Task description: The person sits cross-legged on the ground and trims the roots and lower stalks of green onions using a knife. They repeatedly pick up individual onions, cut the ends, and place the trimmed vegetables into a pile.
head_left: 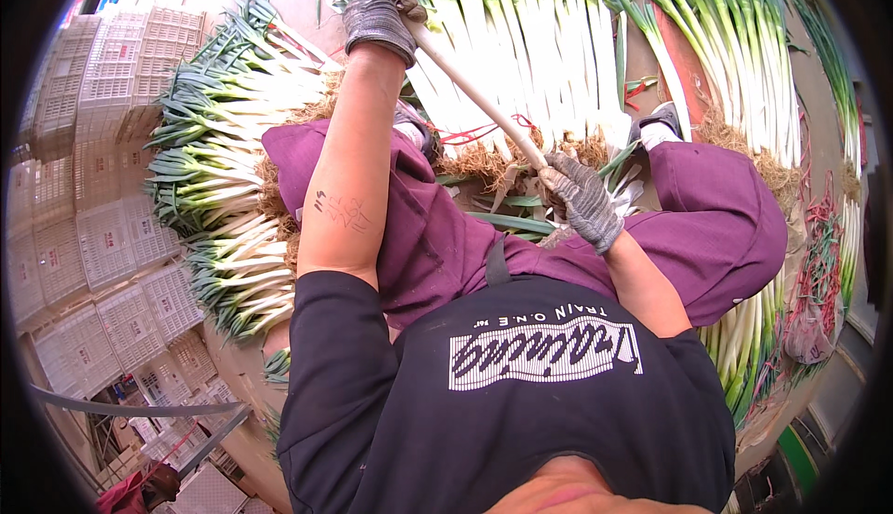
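Note:
A single long green onion (481, 99) slants from the top of the view down to the middle. My left hand (384, 11), in a grey knit glove, is closed around its upper part at the top. Lower down, my right hand (582, 196), gloved alike, grips its lower end by the fingertips and thumb. Under and beyond the stalk lies a wide row of long green onions (544, 46), with roots towards me and green leaves away. A red tie (474, 136) crosses near their roots. Loose stripped leaves (520, 223) lie between my legs, below the row.
Bunches of smaller green onions (237, 158) are piled at the left, beside my knee. More long green onions (746, 60) lie at the right. Stacked pale plastic crates (115, 221) stand at far left. Red ties (816, 263) hang in a cluster at far right. Another person (139, 489) is at lower left.

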Demonstrator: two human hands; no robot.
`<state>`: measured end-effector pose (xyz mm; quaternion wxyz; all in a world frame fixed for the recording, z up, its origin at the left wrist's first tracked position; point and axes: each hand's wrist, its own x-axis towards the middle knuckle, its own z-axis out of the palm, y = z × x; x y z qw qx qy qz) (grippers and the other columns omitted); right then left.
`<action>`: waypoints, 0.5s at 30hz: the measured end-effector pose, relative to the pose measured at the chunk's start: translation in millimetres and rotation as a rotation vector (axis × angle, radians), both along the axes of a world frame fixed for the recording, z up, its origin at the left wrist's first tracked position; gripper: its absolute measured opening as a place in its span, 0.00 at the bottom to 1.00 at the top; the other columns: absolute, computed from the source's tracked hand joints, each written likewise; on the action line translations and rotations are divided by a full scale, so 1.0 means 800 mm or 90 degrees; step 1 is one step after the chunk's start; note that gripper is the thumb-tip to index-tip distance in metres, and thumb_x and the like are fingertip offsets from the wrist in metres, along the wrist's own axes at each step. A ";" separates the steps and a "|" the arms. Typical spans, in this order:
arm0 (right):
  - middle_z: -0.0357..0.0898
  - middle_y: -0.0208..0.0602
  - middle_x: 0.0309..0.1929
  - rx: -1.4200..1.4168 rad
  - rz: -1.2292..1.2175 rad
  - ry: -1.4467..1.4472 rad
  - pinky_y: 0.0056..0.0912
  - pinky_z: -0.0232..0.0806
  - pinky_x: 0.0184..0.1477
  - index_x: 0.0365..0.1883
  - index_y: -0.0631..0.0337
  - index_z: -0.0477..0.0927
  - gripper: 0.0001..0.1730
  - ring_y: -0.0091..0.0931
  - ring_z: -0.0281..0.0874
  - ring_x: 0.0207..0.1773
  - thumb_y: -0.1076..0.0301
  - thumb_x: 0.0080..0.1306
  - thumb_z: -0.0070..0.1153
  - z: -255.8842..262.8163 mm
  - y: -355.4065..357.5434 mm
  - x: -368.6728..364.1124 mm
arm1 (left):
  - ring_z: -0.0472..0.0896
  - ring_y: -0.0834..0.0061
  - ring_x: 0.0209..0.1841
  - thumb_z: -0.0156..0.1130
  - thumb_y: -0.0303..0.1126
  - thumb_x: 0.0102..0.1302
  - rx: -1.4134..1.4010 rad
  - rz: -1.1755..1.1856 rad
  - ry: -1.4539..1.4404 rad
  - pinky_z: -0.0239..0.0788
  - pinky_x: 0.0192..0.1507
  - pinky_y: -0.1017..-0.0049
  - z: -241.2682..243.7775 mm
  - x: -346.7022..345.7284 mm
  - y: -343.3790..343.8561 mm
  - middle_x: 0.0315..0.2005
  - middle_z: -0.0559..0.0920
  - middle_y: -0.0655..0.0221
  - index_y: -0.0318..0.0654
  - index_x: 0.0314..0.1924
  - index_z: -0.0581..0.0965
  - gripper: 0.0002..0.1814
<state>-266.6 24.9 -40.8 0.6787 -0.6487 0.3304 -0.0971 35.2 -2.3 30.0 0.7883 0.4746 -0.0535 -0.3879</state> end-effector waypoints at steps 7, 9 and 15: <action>0.72 0.41 0.17 -0.210 -0.010 0.094 0.36 0.62 0.28 0.32 0.63 0.75 0.17 0.34 0.70 0.20 0.57 0.64 0.43 -0.016 -0.010 0.009 | 0.56 0.83 0.12 0.54 0.41 0.61 0.046 0.099 -0.009 0.49 0.14 0.80 0.006 -0.018 -0.003 0.13 0.61 0.79 0.46 0.23 0.64 0.14; 0.75 0.43 0.21 -0.318 0.099 0.280 0.39 0.65 0.32 0.29 0.62 0.76 0.17 0.37 0.74 0.26 0.58 0.63 0.42 -0.053 -0.025 0.016 | 0.57 0.82 0.11 0.56 0.40 0.61 0.020 0.117 -0.022 0.51 0.14 0.80 0.004 -0.031 -0.006 0.13 0.63 0.77 0.45 0.24 0.64 0.14; 0.73 0.48 0.46 -0.337 0.287 0.478 0.41 0.64 0.50 0.49 0.61 0.72 0.27 0.40 0.72 0.48 0.49 0.61 0.43 -0.102 -0.043 0.000 | 0.58 0.82 0.10 0.56 0.40 0.61 -0.022 0.147 -0.104 0.50 0.13 0.80 0.032 -0.022 -0.001 0.12 0.63 0.77 0.43 0.23 0.66 0.14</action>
